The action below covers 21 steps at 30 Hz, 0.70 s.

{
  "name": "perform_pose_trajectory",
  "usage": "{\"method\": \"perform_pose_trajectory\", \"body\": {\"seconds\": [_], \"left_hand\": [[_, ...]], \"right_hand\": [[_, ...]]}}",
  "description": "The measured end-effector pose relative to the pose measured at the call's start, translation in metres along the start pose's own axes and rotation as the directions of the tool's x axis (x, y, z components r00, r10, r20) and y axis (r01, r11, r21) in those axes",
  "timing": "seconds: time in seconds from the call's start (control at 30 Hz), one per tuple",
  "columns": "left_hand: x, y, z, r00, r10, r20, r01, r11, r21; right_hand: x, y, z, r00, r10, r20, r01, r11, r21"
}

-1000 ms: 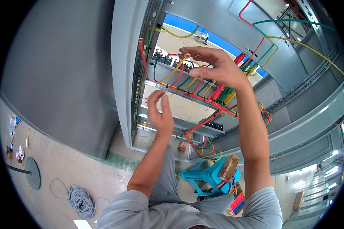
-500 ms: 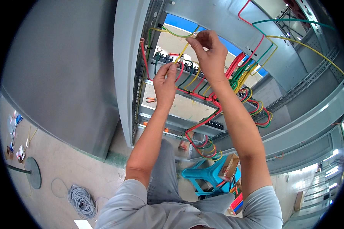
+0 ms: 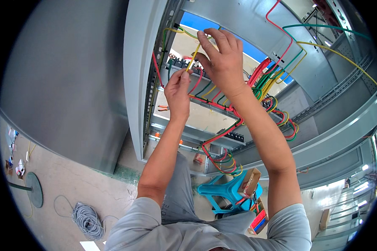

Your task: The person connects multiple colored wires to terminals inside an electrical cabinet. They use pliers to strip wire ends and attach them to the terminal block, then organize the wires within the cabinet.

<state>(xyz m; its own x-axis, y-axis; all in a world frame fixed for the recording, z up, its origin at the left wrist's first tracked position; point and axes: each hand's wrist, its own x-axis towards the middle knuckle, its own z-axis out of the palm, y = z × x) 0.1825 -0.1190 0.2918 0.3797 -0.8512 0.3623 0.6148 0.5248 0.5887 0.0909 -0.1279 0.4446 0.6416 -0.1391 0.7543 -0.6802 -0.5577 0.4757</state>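
Note:
A thin yellow wire [image 3: 193, 57] stands slantwise in front of the open grey cabinet frame. My left hand [image 3: 178, 96] pinches its lower part between thumb and forefinger. Beside the wire's upper end is my right hand [image 3: 225, 62], its fingers spread and its thumb apart from the forefinger; whether a fingertip touches the wire is hard to tell. Behind both hands runs a row of black terminal blocks [image 3: 179, 63] on a metal rail. Red, green and yellow wires loop from it into a tied red wire bundle [image 3: 213, 103].
At the right, a thick wire bundle [image 3: 262, 83] drops through the frame. Orange-handled pliers [image 3: 163, 108] lie beyond the rail. Below stands a blue stool [image 3: 222, 190] carrying a cardboard box [image 3: 250, 183]. A coil of grey cable [image 3: 87, 221] rests on the floor, left of a large grey panel [image 3: 67, 83].
My right hand has let go of its pinch near the wire's upper end; its fingers have spread and it has shifted slightly left. My left hand still pinches the yellow wire.

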Motion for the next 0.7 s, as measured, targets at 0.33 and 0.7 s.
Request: {"method": "perform_pose_trajectory", "body": {"seconds": [0.33, 0.7], "left_hand": [[-0.006, 0.004, 0.003, 0.997, 0.061, 0.044, -0.055, 0.991, -0.125], [0.007, -0.008, 0.011, 0.996, 0.074, 0.046, -0.067, 0.987, -0.144]], "right_hand": [[-0.009, 0.007, 0.030, 0.969, 0.108, 0.222, -0.166, 0.950, 0.263], [0.002, 0.036, 0.066, 0.542, 0.101, 0.835, -0.647, 0.684, 0.337]]}}
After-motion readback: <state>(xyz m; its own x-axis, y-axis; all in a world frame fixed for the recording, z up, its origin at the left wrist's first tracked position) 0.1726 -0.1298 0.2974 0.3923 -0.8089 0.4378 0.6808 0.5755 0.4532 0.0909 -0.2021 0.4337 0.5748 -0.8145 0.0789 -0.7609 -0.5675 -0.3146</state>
